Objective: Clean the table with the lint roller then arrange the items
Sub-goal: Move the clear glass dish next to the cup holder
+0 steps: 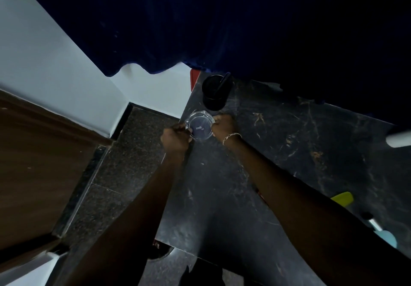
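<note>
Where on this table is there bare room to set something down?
Free: the middle of the dark marble table, bordered by the right forearm, the white object and the yellow-green object; also the strip between the forearms. Crowded: the far left corner, where the black cylindrical cup stands beside the clear glass dish gripped by the left hand and right hand.

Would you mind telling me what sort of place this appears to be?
Probably a room in a home or hotel, not certain: a dark marble-look table, a blue curtain hanging behind it, a white wall and a speckled stone floor.
</note>
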The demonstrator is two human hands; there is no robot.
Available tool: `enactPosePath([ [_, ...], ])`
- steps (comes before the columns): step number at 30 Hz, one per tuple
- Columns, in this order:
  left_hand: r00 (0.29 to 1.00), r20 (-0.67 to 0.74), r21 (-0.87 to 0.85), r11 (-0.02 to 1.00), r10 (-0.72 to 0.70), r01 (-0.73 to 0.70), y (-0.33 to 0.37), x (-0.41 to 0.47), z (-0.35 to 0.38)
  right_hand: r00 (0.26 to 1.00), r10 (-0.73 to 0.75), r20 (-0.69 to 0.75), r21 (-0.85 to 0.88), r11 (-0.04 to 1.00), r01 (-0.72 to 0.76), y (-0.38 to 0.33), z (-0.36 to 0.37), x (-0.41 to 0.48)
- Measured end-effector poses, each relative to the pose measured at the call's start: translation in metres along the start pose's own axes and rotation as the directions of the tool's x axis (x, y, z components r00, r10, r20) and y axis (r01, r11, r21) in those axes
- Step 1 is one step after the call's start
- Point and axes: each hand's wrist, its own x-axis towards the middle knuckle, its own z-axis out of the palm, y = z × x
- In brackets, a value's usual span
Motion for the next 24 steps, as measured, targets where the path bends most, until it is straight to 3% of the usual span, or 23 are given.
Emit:
enactPosePath([
  [6,1.0,0.011,0.057,0.998,-0.023,0.022,0.009,-0.018,-0.01,0.999,-0.029,0.022,-0.026,0.999,0.03,0.003,-0.011,-0.013],
  [9,0.983,0.032,0.216,0.959,0.181,-0.184,0.01,-0.041,-0.022,0.999,-0.048,0.007,0.03,0.998,0.048,0.01,-0.023,-0.032],
  [12,0.896,0.119,0.279,0.851,0.428,-0.444,0.012,-0.074,-0.036,0.986,-0.126,-0.108,-0.017,0.992,0.125,0.03,-0.042,-0.063],
  [16,0.749,0.239,0.24,0.71,0.617,-0.662,0.011,-0.122,-0.05,0.958,-0.207,-0.197,-0.05,0.978,0.201,0.06,-0.067,-0.119],
  [21,0.662,0.41,0.308,0.588,0.627,-0.748,-0.001,-0.182,-0.05,0.891,-0.368,-0.265,-0.228,0.922,0.313,0.096,-0.095,-0.189],
  [24,0.597,0.495,0.267,0.544,0.631,-0.796,-0.007,-0.214,-0.037,0.847,-0.44,-0.298,-0.324,0.881,0.344,0.118,-0.109,-0.22],
])
